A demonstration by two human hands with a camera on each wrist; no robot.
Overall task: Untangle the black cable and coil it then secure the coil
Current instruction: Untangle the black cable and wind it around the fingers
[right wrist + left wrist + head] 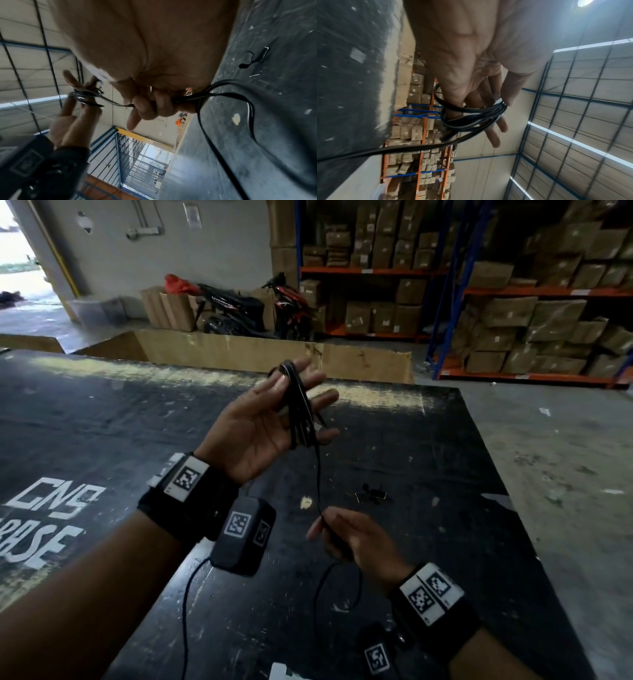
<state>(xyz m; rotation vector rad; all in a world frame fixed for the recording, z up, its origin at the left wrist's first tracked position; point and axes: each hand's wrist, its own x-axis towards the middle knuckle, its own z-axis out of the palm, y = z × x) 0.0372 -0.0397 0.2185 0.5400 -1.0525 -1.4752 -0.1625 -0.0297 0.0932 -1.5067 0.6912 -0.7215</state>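
My left hand [267, 422] is raised palm up over the black table [102, 422], fingers straight and spread. The black cable coil [299, 402] is looped round its thumb and fingers; the left wrist view shows the coil [471, 119] lying across the fingers [494, 135]. One strand [318, 474] drops from the coil to my right hand [349, 532], lower and nearer me. In the right wrist view that hand's curled fingers [150, 106] grip the cable [205, 94]. The loose tail [342, 583] loops below it. A small black tie [373, 494] lies on the table right of the strand.
An open cardboard box [239, 347] stands against the table's far edge. Parked motorbikes [239, 309] are behind it. Blue and orange racks stacked with cartons [513, 302] fill the right. Grey concrete floor [548, 457] lies to the table's right.
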